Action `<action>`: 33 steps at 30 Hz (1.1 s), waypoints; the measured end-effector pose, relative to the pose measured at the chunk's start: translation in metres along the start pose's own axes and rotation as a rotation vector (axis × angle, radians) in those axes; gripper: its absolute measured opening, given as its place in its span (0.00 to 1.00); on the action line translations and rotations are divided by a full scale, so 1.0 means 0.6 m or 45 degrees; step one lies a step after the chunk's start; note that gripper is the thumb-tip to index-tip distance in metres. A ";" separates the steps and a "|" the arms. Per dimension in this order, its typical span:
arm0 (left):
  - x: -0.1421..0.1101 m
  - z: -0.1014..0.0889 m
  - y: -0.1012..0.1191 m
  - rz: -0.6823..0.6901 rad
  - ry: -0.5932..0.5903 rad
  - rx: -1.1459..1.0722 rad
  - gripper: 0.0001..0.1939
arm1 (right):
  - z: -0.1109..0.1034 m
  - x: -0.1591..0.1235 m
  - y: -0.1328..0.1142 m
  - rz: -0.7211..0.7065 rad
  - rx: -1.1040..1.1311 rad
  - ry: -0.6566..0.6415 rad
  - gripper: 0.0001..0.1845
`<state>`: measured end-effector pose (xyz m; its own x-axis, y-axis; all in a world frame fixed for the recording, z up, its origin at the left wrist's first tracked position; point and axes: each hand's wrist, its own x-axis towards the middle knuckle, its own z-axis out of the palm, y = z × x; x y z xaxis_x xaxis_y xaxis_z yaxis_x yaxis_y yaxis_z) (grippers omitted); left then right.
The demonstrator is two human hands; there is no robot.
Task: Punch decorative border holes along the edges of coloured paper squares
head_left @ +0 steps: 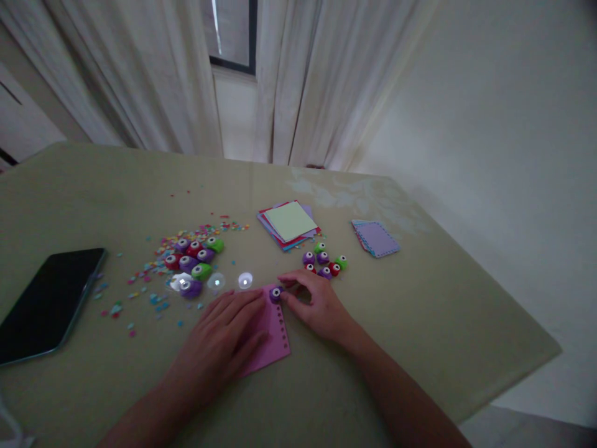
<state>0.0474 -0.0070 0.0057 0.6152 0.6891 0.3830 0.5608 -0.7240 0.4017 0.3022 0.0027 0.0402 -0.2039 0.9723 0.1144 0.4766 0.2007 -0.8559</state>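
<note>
A pink sheet of paper (269,348) lies on the table with a row of small punched holes down its right edge. Flat on its left part rests my left hand (228,330), fingers stretched out. My right hand (312,302) has thumb and fingers closed around a purple craft punch (276,294) at the sheet's upper right corner. Beyond my right hand sits a small group of purple, red and green craft punches (323,257). Another cluster of such punches (188,264) stands left of the sheet, among paper bits.
Colourful paper confetti (161,298) is scattered over the left middle. Stacked square papers (290,222) and hole-edged cards (379,239) lie farther back. A dark tablet (49,305) lies at left. Clear round discs (245,280) sit behind my left hand.
</note>
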 end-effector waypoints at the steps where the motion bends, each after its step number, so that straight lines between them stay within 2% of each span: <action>1: 0.002 -0.002 0.002 -0.009 0.013 -0.020 0.22 | 0.002 0.002 0.000 0.063 0.033 0.027 0.14; 5: 0.009 -0.011 0.006 -0.078 0.104 -0.068 0.19 | 0.010 0.014 0.003 0.313 0.192 0.089 0.13; 8: 0.009 -0.013 0.003 -0.123 0.110 -0.018 0.23 | 0.015 0.024 0.004 0.412 0.312 0.072 0.12; 11: 0.007 -0.009 0.000 -0.171 0.055 0.050 0.28 | 0.016 0.029 0.006 0.431 0.312 0.048 0.10; 16: 0.006 0.002 -0.001 -0.145 -0.027 0.087 0.27 | 0.017 0.027 0.011 0.409 0.220 0.051 0.09; 28: 0.008 0.006 -0.004 -0.157 -0.037 0.073 0.26 | 0.020 0.031 0.016 0.380 0.173 0.083 0.13; 33: 0.006 0.009 -0.005 -0.154 -0.035 0.068 0.26 | 0.022 0.033 0.019 0.408 0.246 0.065 0.11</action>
<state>0.0510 -0.0024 0.0017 0.5559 0.7706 0.3116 0.6598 -0.6371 0.3985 0.2924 0.0225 0.0262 -0.0253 0.9878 -0.1535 0.3381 -0.1361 -0.9312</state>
